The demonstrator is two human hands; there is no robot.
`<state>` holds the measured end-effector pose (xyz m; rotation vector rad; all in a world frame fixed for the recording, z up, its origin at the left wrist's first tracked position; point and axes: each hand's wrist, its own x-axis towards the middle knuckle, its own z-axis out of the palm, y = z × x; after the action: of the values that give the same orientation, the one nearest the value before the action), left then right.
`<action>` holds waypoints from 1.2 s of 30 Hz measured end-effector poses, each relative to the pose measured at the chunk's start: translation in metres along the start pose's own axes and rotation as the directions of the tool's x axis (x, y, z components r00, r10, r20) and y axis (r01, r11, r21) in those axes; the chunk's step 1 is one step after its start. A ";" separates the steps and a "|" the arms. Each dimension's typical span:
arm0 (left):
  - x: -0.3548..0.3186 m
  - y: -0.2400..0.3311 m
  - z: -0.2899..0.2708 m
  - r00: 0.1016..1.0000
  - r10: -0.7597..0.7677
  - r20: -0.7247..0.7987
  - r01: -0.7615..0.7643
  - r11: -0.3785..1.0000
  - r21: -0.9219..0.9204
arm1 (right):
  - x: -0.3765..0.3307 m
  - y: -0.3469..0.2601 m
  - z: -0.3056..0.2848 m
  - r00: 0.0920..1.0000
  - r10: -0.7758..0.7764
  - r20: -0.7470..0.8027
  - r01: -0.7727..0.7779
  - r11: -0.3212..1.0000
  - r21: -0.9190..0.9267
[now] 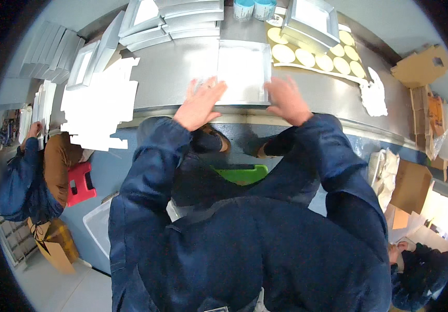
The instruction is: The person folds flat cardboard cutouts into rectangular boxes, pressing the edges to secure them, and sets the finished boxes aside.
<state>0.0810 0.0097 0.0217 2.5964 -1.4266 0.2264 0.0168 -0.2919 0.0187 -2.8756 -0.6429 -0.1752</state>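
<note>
Left hand (199,104) and right hand (289,100), fingers loosely spread and gripping nothing, flank a shallow white-floored tray (245,67) at the near edge of a steel bench (174,73); whether fingertips touch its rim is unclear. The tray's walls appear raised, suggesting its shaping is well advanced. Silver-grey boxes (192,23) stacked along the far edge look finished; flat white sheets (99,101), overhanging the near edge toward the left, seem yet to be made up. Toward the far right corner, a grey box (315,36) sits on a sheet of yellow round stickers (305,57), beside crumpled white paper (373,93). A green stool (242,174) and a red stool (81,184) stand on blue flooring (117,164); co-workers occupy the room's left and lower right.
</note>
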 end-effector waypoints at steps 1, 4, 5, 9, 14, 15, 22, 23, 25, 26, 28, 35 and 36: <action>-0.006 -0.002 -0.005 0.980 -0.143 -0.137 0.132 0.988 -0.082 | -0.012 0.012 -0.001 1.000 0.002 0.001 -0.002 1.000 -0.010; -0.029 -0.020 0.013 0.730 -0.681 0.052 0.444 0.415 -0.794 | -0.034 0.027 0.010 0.759 0.589 -0.277 -0.404 0.760 0.509; -0.032 -0.020 0.022 0.730 -0.682 0.047 0.440 0.417 -0.795 | -0.035 0.022 0.013 0.728 0.685 -0.022 -0.482 0.534 0.694; -0.030 -0.020 0.046 0.641 -0.716 0.276 0.544 0.169 -0.822 | 0.002 -0.019 0.022 0.649 0.613 0.451 -0.661 0.160 0.733; -0.006 -0.001 0.054 0.651 -0.734 0.193 0.602 0.345 -0.721 | 0.008 -0.032 0.047 0.572 0.652 0.498 -0.690 0.052 0.722; -0.009 -0.004 0.057 0.608 -0.731 0.309 0.632 0.211 -0.746 | 0.004 -0.034 0.053 0.578 0.644 0.501 -0.653 -0.003 0.758; -0.009 0.060 -0.007 0.608 -0.520 0.600 0.320 -0.532 -0.784 | -0.039 -0.057 -0.001 0.715 0.545 0.437 -0.304 -0.320 0.897; -0.009 0.066 -0.015 0.632 -0.513 0.581 0.313 -0.517 -0.796 | -0.040 -0.059 -0.013 0.709 0.576 0.406 -0.268 -0.312 0.911; -0.011 0.074 -0.036 0.667 -0.486 0.566 0.337 -0.481 -0.810 | -0.034 -0.055 -0.034 0.668 0.629 0.397 -0.281 -0.281 0.918; -0.007 0.074 -0.044 0.735 -0.477 0.481 0.282 -0.431 -0.857 | -0.028 -0.045 -0.042 0.641 0.694 0.329 -0.225 -0.240 0.944; -0.005 0.069 -0.055 0.826 -0.441 0.351 0.207 -0.342 -0.917 | -0.022 0.000 -0.051 0.607 0.776 0.171 -0.061 -0.169 0.984; -0.027 0.029 -0.042 0.718 -0.565 0.405 0.293 -0.283 -0.913 | 0.028 0.192 -0.114 0.484 0.856 0.181 0.014 -0.214 0.977; -0.039 0.020 -0.040 0.701 -0.574 0.424 0.313 -0.286 -0.906 | 0.036 0.190 -0.112 0.502 0.851 0.153 0.051 -0.206 0.977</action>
<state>0.0410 0.0401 0.0540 1.3739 -0.0030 -0.5397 0.1231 -0.4693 0.1032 -1.1063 0.5065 -0.3636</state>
